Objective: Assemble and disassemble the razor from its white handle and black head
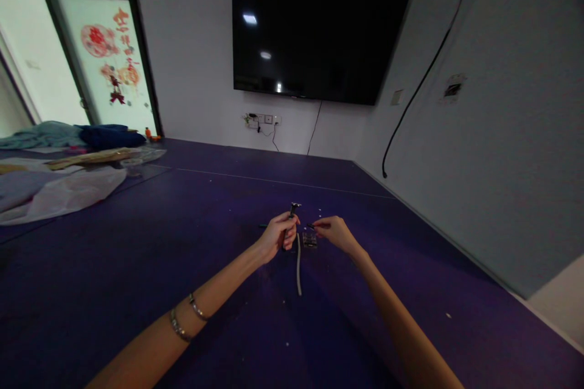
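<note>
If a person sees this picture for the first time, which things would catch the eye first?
The big dark television on the far wall stands out first. Below it, near the middle of the purple floor, the left hand holds a small dark tool upright, and the right hand pinches a small dark piece beside it. A pale cord lies between the forearms.

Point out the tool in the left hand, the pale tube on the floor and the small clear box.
tool (292,211), head view, on its metal head above the left hand's fingers.
pale tube (298,267), head view, on the middle of its length.
clear box (309,240), head view, on its top face.
</note>
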`<state>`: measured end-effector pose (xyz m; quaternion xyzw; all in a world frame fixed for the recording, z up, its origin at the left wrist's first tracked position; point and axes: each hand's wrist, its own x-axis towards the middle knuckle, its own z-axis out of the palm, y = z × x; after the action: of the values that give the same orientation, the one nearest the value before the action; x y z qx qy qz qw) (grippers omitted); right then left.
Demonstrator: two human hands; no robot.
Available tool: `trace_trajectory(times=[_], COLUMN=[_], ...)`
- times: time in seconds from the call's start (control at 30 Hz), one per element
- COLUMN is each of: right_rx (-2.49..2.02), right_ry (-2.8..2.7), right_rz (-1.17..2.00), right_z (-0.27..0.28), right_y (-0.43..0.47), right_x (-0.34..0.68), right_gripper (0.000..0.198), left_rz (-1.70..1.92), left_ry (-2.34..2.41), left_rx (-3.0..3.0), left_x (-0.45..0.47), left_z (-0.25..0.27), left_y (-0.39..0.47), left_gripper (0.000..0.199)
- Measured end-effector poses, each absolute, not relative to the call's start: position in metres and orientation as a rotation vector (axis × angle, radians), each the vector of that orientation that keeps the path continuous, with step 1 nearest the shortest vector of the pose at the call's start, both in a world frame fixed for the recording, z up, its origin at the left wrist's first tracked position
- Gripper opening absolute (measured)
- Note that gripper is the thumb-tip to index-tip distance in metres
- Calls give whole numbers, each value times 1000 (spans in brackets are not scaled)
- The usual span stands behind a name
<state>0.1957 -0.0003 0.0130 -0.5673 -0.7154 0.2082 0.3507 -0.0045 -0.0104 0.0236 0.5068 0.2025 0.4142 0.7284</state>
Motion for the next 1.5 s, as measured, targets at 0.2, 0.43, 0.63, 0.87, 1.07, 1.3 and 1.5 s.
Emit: trace_trajectory(times=[0.2,0.43,0.63,0.87,1.07,1.3,1.5], right_rx=[-1476,-1323,-1157,-1026,-1017,-1037,-1043], right_ry=[-1767,-1628,-1535,-1545,-1609,-1656,-1670], right_rz=[530,710,800,814,801,804,795], right_z=[23,23,31,47,60,62,62], right_y=[-3,4,3,-13,-25,-30,-30], right_x=[196,194,192,185,180,170,168], right_gripper=[29,26,22,34,32,30,30], left_rz=[967,1153,1319,1312,1293,1271,1269], left_ry=[481,596,618,621,628,586,571], left_rx=[1121,1112,1318,1702,1817,1810,1801], left_x=[-5,0,1,2,1,1,0], left_z=[18,7,-2,-10,-14,-16,-16], left_y=[-7,-3,-6,-21,-23,-25,-26], left_gripper=[18,20,29,20,16,18,19])
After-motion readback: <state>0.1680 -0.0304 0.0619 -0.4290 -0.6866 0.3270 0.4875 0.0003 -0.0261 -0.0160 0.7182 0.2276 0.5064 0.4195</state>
